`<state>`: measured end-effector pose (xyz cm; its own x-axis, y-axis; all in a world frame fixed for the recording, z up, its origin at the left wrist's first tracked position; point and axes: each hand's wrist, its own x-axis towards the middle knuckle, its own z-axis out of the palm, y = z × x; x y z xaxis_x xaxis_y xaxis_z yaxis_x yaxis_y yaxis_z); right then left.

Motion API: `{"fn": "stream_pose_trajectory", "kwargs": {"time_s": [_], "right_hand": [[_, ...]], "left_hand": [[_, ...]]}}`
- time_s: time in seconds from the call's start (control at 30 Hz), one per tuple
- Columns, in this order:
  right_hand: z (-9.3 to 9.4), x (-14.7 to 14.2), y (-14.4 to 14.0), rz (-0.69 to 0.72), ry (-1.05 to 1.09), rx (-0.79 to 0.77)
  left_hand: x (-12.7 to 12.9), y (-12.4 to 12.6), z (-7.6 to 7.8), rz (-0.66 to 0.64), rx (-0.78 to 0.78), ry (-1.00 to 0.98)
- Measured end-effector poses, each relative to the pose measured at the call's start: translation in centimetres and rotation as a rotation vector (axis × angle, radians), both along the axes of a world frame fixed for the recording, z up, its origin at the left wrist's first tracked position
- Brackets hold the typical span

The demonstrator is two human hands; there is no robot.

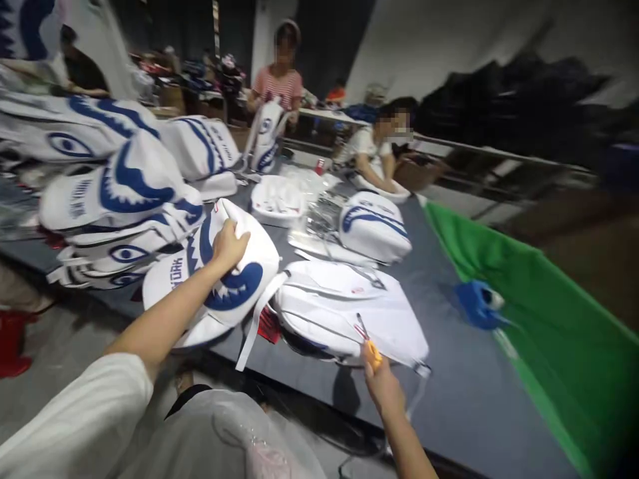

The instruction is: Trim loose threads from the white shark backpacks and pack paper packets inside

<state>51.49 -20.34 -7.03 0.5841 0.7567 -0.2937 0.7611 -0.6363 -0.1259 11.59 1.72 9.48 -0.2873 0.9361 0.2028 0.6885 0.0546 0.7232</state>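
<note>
My left hand grips a white backpack printed with a blue jagged-tooth pattern and lettering, tilted on the near table edge. Its fingertips are partly hidden against the fabric. In my right hand are small orange-handled thread snips, their dark tips pointing up and away. Just beyond the snips, a second white backpack lies flat, with a zipper and strap showing. A loose white strap hangs over the table edge between the two bags.
White-and-blue backpacks are piled on the left. More bags and clear plastic lie farther back on the grey table. A blue object sits by the green cloth. Two co-workers handle bags across the table.
</note>
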Motion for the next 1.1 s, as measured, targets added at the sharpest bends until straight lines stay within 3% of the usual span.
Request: {"fn": "stream_pose_trajectory", "kwargs": {"time_s": [0.07,0.13,0.17,0.23,0.3,0.33,0.43,0.5,0.57,0.63,0.7,0.77,0.83,0.97,1.03,1.1], "right_hand": [[-0.4,2.3,-2.7,-0.026,-0.007,-0.069],[-0.7,4.0,-3.7,-0.026,-0.020,-0.074],[-0.8,4.8,-3.9,-0.036,-0.022,-0.062],[-1.0,6.3,-4.6,-0.075,0.011,-0.009],[-0.7,7.1,-5.9,-0.158,0.164,0.103],[-0.4,7.0,-6.7,-0.228,0.295,0.185],[0.9,4.5,-9.4,-0.567,0.794,0.450],[1.4,1.4,-10.9,-0.764,1.085,0.585],[1.0,-1.7,-12.2,-0.874,1.226,0.691],[0.1,-4.0,-13.0,-0.926,1.173,0.771],[-0.7,-4.9,-13.3,-0.880,1.023,0.805],[-0.7,-4.3,-13.2,-0.717,0.868,0.784],[0.1,-2.2,-12.6,-0.514,0.742,0.736],[3.0,4.2,-11.3,-0.174,0.643,0.655],[4.2,7.3,-10.8,-0.043,0.772,0.629],[5.0,10.1,-10.6,0.042,1.020,0.548]], "left_hand": [[6.4,4.3,-1.7,-0.042,-0.151,0.075],[11.5,5.8,-3.3,-0.093,-0.186,0.108],[13.4,5.8,-4.3,-0.175,-0.142,0.144],[16.3,4.8,-6.8,-0.482,-0.012,0.292],[18.2,3.8,-9.9,-0.802,-0.007,0.501],[18.8,3.7,-11.5,-0.893,-0.072,0.587],[20.0,4.1,-15.7,-0.898,-0.294,0.677],[20.6,3.6,-17.6,-0.916,-0.314,0.669],[20.8,1.2,-18.8,-0.936,-0.314,0.669],[20.5,-3.2,-19.3,-0.926,-0.320,0.664],[19.8,-8.5,-19.5,-0.913,-0.329,0.640],[19.4,-12.9,-19.5,-0.929,-0.332,0.612],[19.9,-15.8,-19.2,-0.886,-0.344,0.636],[22.9,-17.1,-18.6,-0.640,-0.358,0.679],[23.7,-17.2,-18.4,-0.531,-0.317,0.572],[23.2,-17.6,-18.2,-0.463,-0.322,0.338]]}}
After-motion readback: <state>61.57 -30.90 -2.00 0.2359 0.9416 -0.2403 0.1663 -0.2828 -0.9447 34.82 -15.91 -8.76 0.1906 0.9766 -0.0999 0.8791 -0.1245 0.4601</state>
